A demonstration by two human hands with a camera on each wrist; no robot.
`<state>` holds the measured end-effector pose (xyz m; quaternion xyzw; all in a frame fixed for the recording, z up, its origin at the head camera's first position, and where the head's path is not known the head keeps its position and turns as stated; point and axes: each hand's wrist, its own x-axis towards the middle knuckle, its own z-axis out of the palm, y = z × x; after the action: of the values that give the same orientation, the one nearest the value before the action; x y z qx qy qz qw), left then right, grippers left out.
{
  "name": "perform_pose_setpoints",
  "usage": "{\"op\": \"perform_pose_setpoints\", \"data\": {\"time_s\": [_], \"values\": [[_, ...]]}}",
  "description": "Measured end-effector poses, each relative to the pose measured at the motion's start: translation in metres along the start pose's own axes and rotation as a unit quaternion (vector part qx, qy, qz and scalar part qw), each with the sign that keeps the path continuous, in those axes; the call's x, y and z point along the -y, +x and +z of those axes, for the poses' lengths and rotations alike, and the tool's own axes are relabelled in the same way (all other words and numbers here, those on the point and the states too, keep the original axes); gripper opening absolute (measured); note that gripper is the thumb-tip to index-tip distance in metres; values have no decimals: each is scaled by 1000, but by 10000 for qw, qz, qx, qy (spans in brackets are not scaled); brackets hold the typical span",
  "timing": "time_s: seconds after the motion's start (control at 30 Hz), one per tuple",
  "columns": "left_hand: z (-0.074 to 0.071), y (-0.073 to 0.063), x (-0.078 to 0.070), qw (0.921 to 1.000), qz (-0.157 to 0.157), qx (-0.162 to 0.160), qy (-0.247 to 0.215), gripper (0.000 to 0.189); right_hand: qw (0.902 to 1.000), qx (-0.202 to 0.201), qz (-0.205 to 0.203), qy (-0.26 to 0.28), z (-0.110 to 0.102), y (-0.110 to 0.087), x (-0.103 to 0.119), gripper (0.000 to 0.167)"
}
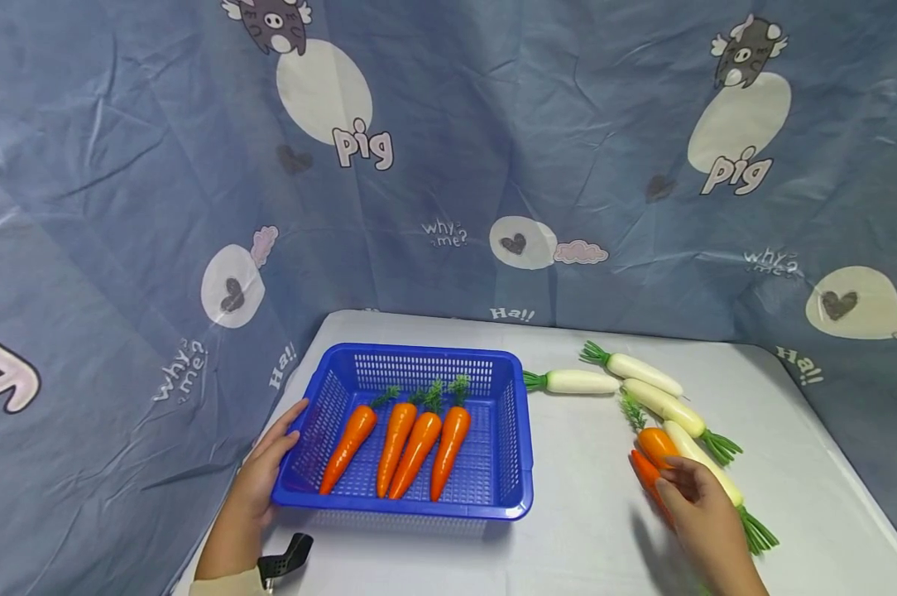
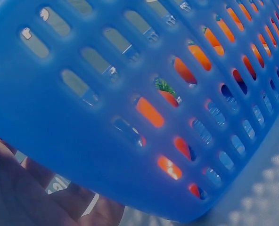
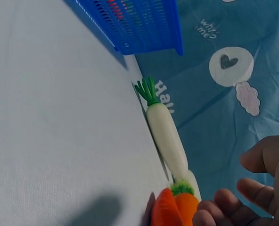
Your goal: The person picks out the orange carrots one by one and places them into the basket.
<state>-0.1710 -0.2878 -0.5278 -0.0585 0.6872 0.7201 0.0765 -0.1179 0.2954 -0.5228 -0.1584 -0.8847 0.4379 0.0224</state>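
Note:
My left hand (image 1: 264,463) holds the left end of a blue plastic basket (image 1: 521,430), its fingers at the rim. Inside lie several orange carrots (image 1: 347,447) with green tops, side by side. In the left wrist view the slotted basket wall (image 2: 106,155) fills most of the picture, with fingers (image 2: 73,197) at its lower left. Over on the right, my right hand (image 1: 705,513) is at two more carrots (image 1: 655,447), fingers loosely bent and thumb apart. In the right wrist view those carrots (image 3: 165,209) sit just beside the fingertips; whether they touch cannot be told.
Several white radishes (image 1: 642,374) with green stalks lie around the two carrots. One radish (image 1: 582,382) points its leaves at the basket's right side. A white cloth covers the table (image 1: 575,497). Blue printed curtain (image 1: 448,165) hangs behind and at both sides.

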Motion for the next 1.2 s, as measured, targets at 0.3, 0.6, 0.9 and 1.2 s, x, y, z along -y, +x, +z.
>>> {"op": "perform_pose_setpoints", "data": {"time_s": [0.3,0.6,0.9,1.2], "values": [[-1,1,0,9999,-128,17,-4,54,9990,26,445,2,-4,3,-2,52],[-1,2,1,9999,-141,-30,30,54,9966,46,814,-85,-15,8,-7,59],[0,2,0,9999,-161,-11,-38,54,9945,490,850,-377,-24,13,-17,68],[-1,1,0,9999,-124,74,-26,54,9907,976,898,-314,-25,12,-24,77]]}}
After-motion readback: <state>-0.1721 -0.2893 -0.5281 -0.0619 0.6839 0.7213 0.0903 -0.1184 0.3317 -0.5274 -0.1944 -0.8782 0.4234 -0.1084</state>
